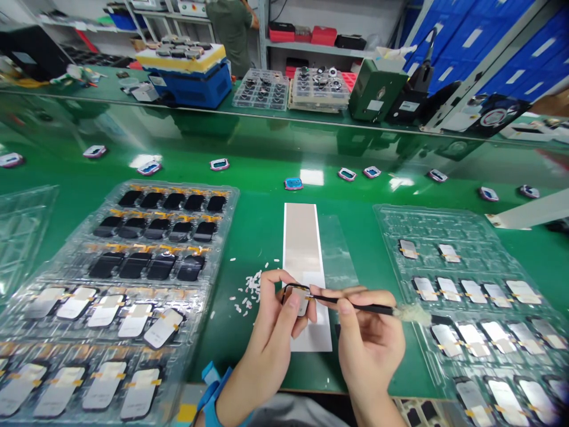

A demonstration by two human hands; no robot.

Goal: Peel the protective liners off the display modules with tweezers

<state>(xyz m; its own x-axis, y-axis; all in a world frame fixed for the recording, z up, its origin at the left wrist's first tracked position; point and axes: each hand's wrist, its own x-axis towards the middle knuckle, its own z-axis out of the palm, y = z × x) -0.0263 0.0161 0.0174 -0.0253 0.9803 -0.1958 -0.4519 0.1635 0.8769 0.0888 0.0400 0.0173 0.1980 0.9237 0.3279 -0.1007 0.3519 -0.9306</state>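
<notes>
My left hand (272,335), with a blue strap at the wrist, grips a small display module (303,304) with a silver back, dark edge and orange flex strip. In my right hand (371,335) is a pair of black tweezers (355,306), whitish material wrapped round its rear part. The tweezers' tips touch or nearly touch the module near its orange strip; what lies between them is too small to make out. Beneath both hands lies a long white-edged beige sheet (302,237). Small white pieces (252,287) are scattered left of it.
A clear tray (229,216) at left holds several display modules, black or silver side up. Another clear tray (391,228) at right carries silver-backed ones. Small frames (293,184) sit along the green surface beyond. A blue box (195,83) stands on the back shelf; a person (229,35) is behind.
</notes>
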